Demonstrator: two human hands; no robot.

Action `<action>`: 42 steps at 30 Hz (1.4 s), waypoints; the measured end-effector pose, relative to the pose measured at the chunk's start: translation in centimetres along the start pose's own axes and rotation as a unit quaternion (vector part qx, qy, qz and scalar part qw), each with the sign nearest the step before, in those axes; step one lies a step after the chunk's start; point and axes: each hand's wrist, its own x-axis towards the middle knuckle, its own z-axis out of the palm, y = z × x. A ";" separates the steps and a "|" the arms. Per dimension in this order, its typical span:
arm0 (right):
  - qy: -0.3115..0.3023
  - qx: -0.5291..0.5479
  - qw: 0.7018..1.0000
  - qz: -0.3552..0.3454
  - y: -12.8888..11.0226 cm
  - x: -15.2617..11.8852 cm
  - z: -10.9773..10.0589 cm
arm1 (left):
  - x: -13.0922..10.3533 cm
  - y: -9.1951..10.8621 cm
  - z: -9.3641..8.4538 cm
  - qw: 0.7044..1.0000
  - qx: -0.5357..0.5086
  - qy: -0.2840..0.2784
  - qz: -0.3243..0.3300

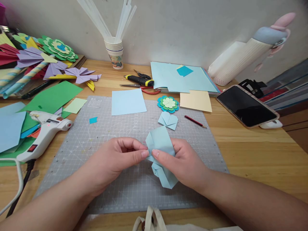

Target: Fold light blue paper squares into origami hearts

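A folded light blue paper (162, 139) is held up over the grey cutting mat (103, 195). My right hand (184, 160) grips it from the right, thumb across its front and fingers behind. At its left edge my left hand (122, 154) pinches a small fold between thumb and fingertips. The lower part of the paper has a curled, creased flap. Just beyond it on the mat lies a light blue folded paper heart (168, 121), below a layered blue and green paper flower (168, 104). Farther back rests a flat light blue sheet (128, 102).
At left lies a white glue gun (45, 131) with its cord, near green sheets (53, 96) and paper flowers (81, 74). Behind the mat are a cutter (139, 80), scissors, a paper stack (168, 75) and paper cups (115, 53). A pencil (195, 122) and phone (247, 105) lie right.
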 end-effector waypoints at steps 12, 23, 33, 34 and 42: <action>-0.001 -0.004 1.000 0.005 -0.1 -0.1 0.2 | 0.1 0.1 0.0 1.000 0.011 0.000 -0.006; -0.069 -0.020 0.997 0.028 -0.4 0.0 0.1 | 0.0 0.0 0.0 0.996 0.083 -0.018 0.011; -0.039 0.008 0.999 0.004 -0.2 0.0 0.2 | -0.4 0.0 0.5 0.995 0.077 -0.026 0.062; -0.032 0.003 0.999 0.002 -0.2 0.1 0.2 | -0.4 0.0 0.5 0.995 0.077 -0.023 0.062; -0.021 -0.027 0.999 -0.010 -0.4 -0.1 0.1 | -0.3 0.0 0.7 0.993 0.105 -0.012 0.062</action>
